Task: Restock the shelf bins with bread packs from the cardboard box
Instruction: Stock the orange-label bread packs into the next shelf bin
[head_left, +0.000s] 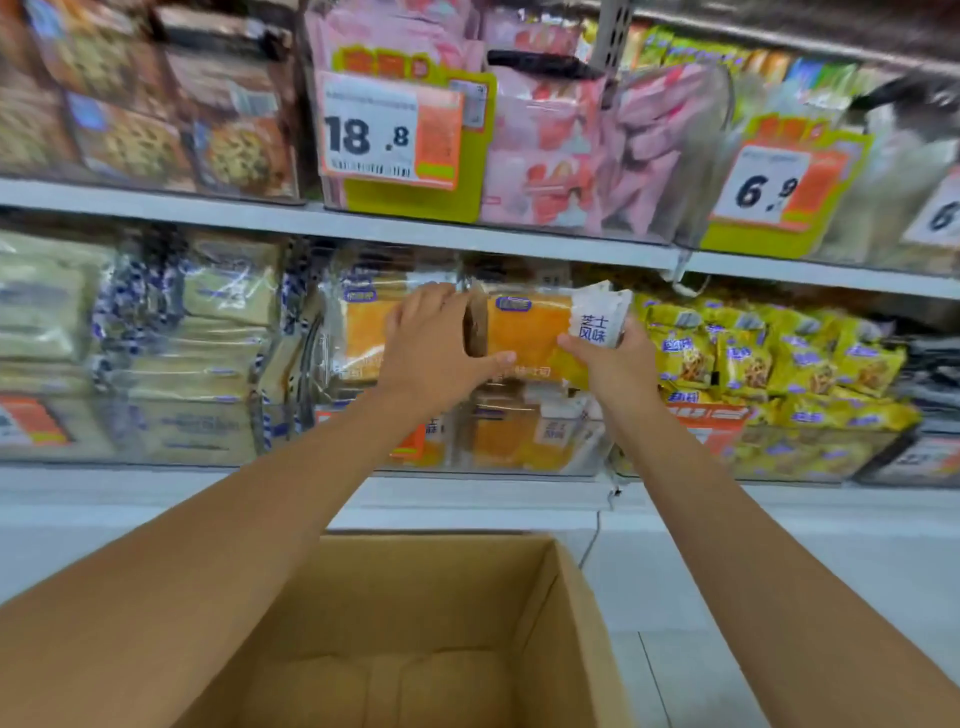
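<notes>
Supermarket shelf (156, 488) front edge, left hand (436, 348) and right hand (615, 364) fingers (498, 358) gripping both ends of an orange plastic-wrapped bread pack (524, 327).

Bread pack (524, 332) btwn L hand (431, 348) & R hand (618, 364), above shelf bin (519, 452); cardboard box (415, 597) in front.
</notes>
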